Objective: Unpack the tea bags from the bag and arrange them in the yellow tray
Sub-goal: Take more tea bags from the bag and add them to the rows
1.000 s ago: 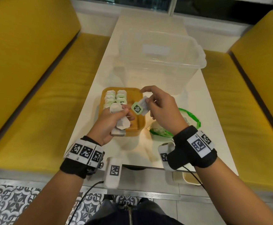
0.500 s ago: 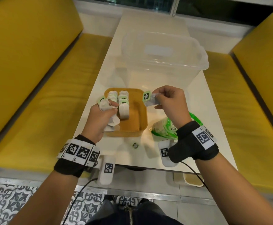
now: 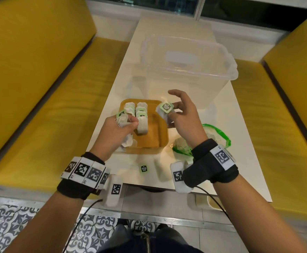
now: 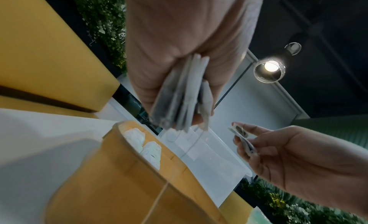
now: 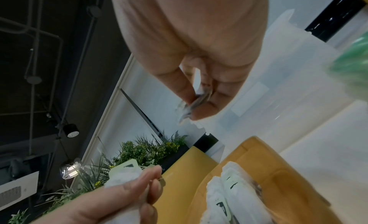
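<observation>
The yellow tray (image 3: 158,139) sits on the white table with two rows of white tea bags (image 3: 141,115) standing in its left half. My left hand (image 3: 119,129) grips a bunch of tea bags (image 4: 183,93) over the tray's left edge. To the right of the tray's far corner, my right hand (image 3: 178,114) pinches one tea bag with a green tag (image 3: 166,107) between thumb and fingers. The green-trimmed plastic bag (image 3: 216,136) lies on the table right of the tray, partly hidden by my right wrist.
A large clear plastic tub (image 3: 187,68) stands behind the tray. One loose green tag (image 3: 144,168) lies on the table near the front edge. Yellow benches (image 3: 39,88) flank the table on both sides.
My left hand has drawn back from over the tray to its left edge with its bunch. My right hand has carried its single tea bag right and away from me. A loose tag now lies near the front edge.
</observation>
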{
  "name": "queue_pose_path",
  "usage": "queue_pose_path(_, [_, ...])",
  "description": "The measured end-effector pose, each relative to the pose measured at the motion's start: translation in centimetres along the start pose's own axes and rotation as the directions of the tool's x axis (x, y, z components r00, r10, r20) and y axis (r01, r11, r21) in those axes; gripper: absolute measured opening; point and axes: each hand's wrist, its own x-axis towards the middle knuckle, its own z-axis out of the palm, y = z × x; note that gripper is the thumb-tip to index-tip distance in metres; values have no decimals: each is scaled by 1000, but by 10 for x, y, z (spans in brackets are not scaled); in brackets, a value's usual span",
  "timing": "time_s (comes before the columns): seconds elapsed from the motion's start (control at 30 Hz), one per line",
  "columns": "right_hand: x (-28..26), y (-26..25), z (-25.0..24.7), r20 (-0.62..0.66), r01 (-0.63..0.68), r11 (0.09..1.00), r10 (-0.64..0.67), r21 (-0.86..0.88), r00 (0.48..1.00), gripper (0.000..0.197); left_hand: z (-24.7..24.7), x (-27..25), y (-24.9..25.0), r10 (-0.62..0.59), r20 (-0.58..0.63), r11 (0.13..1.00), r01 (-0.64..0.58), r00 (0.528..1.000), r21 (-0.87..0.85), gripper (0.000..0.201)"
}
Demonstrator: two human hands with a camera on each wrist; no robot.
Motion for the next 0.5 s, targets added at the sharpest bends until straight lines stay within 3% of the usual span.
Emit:
queue_pose_path(0.1, [-4,-7,7,80,-8,999,5,37,997,68,1,1,0,-5,-6,1000,5,1000,-6,8])
queue_pose_path(0.3, [0,-8,11,105,-74,997,70,34,992,41,-5,3,-1,6,10,999,-6,1000,33,10])
queue_pose_path(0.5, [9,6,5,86,-95,995,96,-11,992,24,-11,6,1,-52,10,993,53,999,-109,11])
